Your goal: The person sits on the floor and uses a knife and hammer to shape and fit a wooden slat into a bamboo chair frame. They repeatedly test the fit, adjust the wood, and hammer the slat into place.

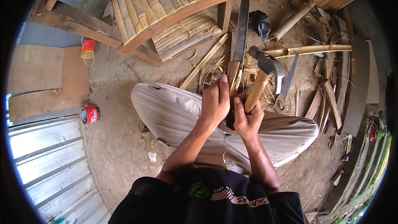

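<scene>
1. Your dark shirt (203,199) lies nearest the camera, with your light trousers (166,103) spread beyond it over folded legs.
2. Your left grip (216,101) is closed at the lower end of a long-bladed knife's (241,29) wooden handle, thumb pointing up along it; the blade points away from you.
3. Your right grip (249,118) is wrapped around the handle of a hammer (263,76), its metal head raised just beside the knife.
4. On the dirt floor (112,141) to your left sits a red can (94,114) with a grey, open-looking end; you cannot tell what it holds.
5. Farther off on that side is a red-and-yellow can (87,49) with a thin wire loop; its contents are hidden.
6. Ahead, near the blade, you have a crumpled black plastic bag (260,24), its inside out of sight.
7. Beside the hammer, to its right, lies a handsaw (288,83); beyond the knife, to its left, stands a bamboo-slatted wooden frame (149,4).
</scene>
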`<state>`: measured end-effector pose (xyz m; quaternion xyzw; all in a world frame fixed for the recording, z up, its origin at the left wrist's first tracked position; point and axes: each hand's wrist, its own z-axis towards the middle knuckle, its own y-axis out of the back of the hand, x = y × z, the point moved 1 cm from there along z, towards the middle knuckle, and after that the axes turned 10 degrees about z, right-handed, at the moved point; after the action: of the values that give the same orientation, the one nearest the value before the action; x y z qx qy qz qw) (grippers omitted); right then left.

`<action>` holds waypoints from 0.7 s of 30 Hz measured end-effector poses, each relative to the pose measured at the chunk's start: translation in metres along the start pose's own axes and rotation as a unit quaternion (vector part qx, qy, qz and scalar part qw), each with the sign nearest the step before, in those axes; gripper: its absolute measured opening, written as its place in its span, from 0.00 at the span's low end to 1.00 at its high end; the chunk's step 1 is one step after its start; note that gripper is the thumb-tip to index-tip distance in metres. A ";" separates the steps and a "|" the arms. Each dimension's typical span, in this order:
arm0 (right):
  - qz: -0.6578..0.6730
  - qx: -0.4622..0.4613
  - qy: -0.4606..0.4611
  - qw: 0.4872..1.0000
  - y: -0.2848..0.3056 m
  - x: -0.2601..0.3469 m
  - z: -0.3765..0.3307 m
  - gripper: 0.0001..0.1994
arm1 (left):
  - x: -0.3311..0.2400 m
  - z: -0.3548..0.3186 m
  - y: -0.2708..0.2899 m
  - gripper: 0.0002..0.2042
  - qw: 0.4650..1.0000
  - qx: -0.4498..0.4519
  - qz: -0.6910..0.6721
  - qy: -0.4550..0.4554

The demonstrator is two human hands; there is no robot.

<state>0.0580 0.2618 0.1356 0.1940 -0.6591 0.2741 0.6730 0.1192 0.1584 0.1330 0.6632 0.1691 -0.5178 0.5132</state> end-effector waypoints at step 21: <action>0.162 -0.126 -0.135 0.969 0.013 -0.003 0.024 0.17 | 0.006 0.000 0.001 0.30 0.962 0.098 -0.193 0.168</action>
<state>0.0314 0.2571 0.1331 0.0335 -0.7959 0.2652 0.5432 0.1225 0.1563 0.1279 0.7425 0.3259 -0.5022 0.3004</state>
